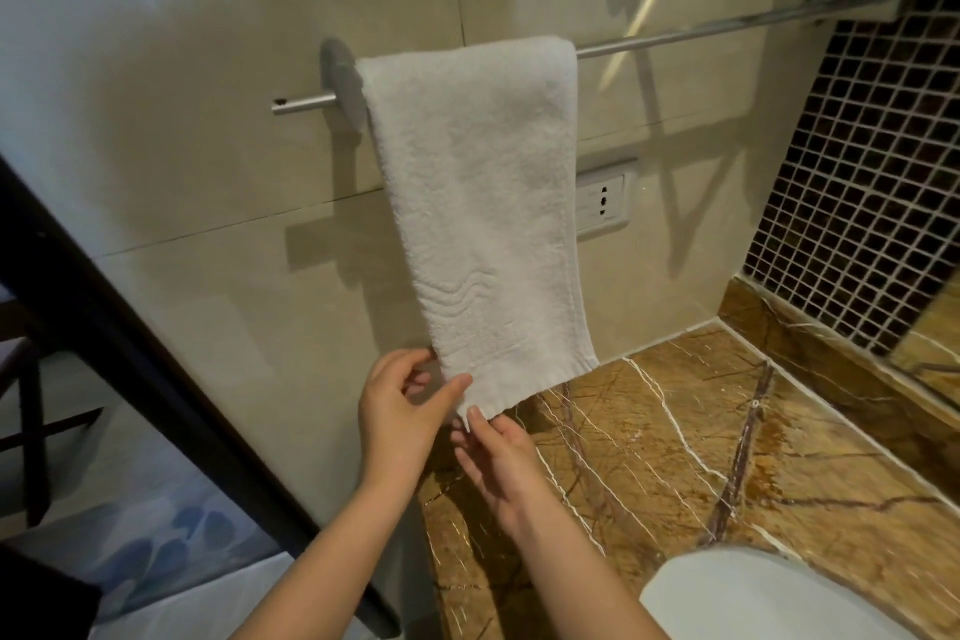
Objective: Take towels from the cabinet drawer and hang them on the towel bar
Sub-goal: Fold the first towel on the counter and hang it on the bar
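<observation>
- Pinched in left hand (400,405): lower corner of towel (478,203), draped over towel bar (701,29) above the grip.
- Touching hem (545,382) beside that pinch: right hand (498,463), fingers straight, grasping nothing.
- Smooth rightward from pinch; tug down gently.

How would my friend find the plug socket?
Find the long silver metal towel bar on the beige tiled wall, with the white textured towel draped over it. Just right of the towel, below the bar, sits the white rectangular wall socket: flat, hard, with dark plug holes in its face.
</observation>
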Action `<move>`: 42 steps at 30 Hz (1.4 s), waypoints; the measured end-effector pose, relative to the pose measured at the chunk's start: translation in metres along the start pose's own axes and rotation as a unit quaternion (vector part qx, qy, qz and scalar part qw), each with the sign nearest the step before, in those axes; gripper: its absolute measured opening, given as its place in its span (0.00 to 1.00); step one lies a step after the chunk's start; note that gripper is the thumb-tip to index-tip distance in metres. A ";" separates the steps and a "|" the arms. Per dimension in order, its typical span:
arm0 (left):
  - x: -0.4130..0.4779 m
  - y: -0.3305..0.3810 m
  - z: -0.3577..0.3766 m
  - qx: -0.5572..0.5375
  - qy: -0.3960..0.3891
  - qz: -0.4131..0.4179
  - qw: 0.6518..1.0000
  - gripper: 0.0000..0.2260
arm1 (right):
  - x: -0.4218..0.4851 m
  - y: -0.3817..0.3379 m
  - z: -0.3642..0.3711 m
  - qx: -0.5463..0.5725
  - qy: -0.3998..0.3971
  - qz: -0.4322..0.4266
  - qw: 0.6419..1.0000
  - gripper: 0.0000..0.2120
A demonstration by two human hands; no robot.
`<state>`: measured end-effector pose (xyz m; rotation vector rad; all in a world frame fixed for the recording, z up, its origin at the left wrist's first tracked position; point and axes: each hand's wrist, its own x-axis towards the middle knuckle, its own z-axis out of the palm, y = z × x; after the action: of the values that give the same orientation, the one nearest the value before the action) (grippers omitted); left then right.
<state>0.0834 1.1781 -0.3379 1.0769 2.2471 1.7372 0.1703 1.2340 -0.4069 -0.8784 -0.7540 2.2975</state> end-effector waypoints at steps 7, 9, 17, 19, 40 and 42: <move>0.045 0.086 -0.045 0.034 0.052 0.212 0.975 0.13 | 0.003 -0.005 0.006 -0.009 0.018 0.018 1.000 0.07; 0.057 0.110 -0.054 0.073 0.071 0.276 0.956 0.13 | 0.005 -0.004 0.007 -0.010 0.021 0.018 1.000 0.07; 0.108 0.175 -0.084 0.300 0.125 0.450 0.832 0.10 | 0.006 -0.002 -0.001 -0.022 0.031 0.019 0.999 0.10; 0.118 0.181 -0.087 0.336 0.087 0.454 0.821 0.08 | 0.005 -0.002 -0.002 -0.023 0.033 0.018 0.999 0.09; 0.128 0.195 -0.082 0.306 0.049 0.447 0.839 0.06 | 0.000 -0.012 -0.011 -0.015 0.057 0.011 0.998 0.09; 0.128 0.197 -0.080 0.305 0.046 0.448 0.840 0.06 | 0.000 -0.014 -0.012 -0.007 0.055 0.009 0.998 0.08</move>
<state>0.0411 1.2078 -0.0948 2.5516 2.6362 1.2148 0.1829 1.2469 -0.4051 -1.0136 -0.7165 2.2412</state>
